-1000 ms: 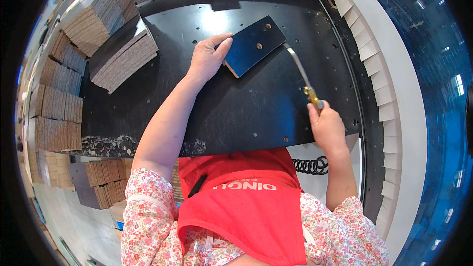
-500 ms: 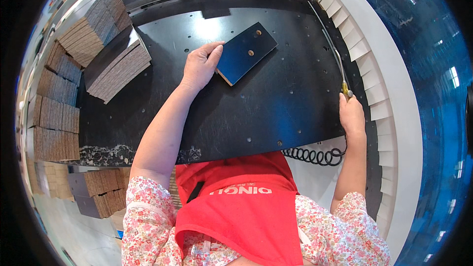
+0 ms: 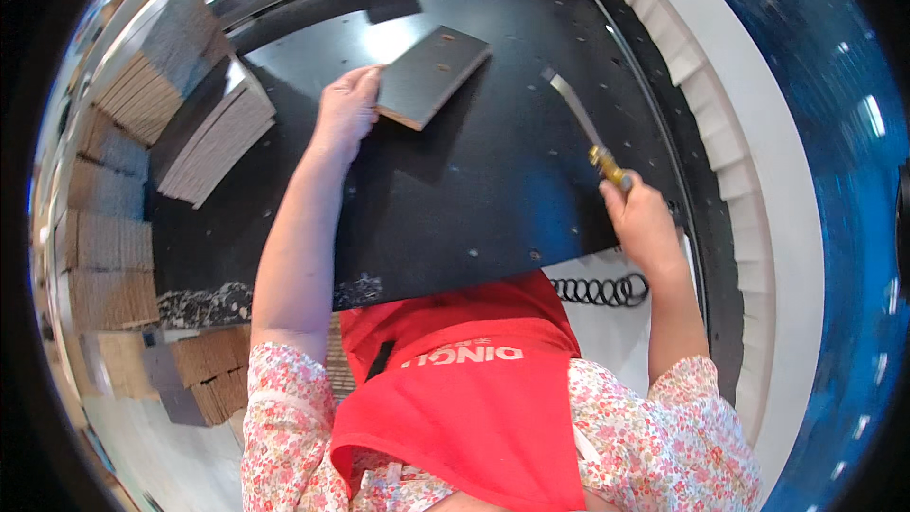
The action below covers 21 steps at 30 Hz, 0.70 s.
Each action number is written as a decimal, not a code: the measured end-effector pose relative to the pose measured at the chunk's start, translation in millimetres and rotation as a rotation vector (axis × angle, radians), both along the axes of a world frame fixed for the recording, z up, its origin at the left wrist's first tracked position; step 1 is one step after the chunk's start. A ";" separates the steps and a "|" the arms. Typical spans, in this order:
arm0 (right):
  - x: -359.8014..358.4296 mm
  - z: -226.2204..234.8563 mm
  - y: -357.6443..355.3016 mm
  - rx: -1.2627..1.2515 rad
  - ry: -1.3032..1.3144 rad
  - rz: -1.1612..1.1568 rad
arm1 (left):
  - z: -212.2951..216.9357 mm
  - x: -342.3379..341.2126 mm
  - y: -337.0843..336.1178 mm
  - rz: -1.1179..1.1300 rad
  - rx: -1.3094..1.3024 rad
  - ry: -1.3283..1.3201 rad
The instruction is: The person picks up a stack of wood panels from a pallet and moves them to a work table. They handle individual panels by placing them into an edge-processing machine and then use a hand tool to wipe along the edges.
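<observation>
Upper middle of the frame, our left hand (image 3: pixel 346 114) clamps the near edge of the dark board (image 3: pixel 431 76), tilted off the black table (image 3: pixel 455 218); it looks stiff, light, best held edgewise. At right, our right hand (image 3: pixel 645 223) is closed on the scraper (image 3: pixel 586 129).

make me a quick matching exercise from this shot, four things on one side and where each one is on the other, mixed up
Things:
1. dark rectangular panel
2. metal scraper
3. coiled black cord
4. stacks of panels

Places:
A. at the near edge of the black worktable, by the red apron
B. held in the right hand
C. on the table's left side
D. tilted up at the left hand

Pairs: 1-D, 2-B, 3-A, 4-C
</observation>
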State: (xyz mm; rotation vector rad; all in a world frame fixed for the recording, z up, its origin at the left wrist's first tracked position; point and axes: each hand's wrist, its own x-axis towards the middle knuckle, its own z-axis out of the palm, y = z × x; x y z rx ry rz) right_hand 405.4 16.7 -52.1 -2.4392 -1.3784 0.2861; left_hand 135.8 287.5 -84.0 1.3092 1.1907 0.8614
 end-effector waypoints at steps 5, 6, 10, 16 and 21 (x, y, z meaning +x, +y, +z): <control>89.7 -17.4 -28.3 0.513 0.300 -0.226 | -4.6 0.8 6.0 -0.063 0.017 0.022; 100.7 -26.2 -41.0 0.517 0.269 -0.257 | -3.8 2.9 4.3 -0.065 0.024 0.034; 103.6 -52.8 -53.2 0.670 0.201 -0.324 | -15.6 -8.5 15.4 -0.100 0.265 0.467; 96.2 -91.3 -81.5 0.730 -0.074 -0.297 | -2.3 -3.1 -4.8 -0.136 0.718 0.829; 70.6 -83.2 -88.2 0.857 0.067 -0.073 | 7.9 27.2 -22.1 -0.341 0.756 1.094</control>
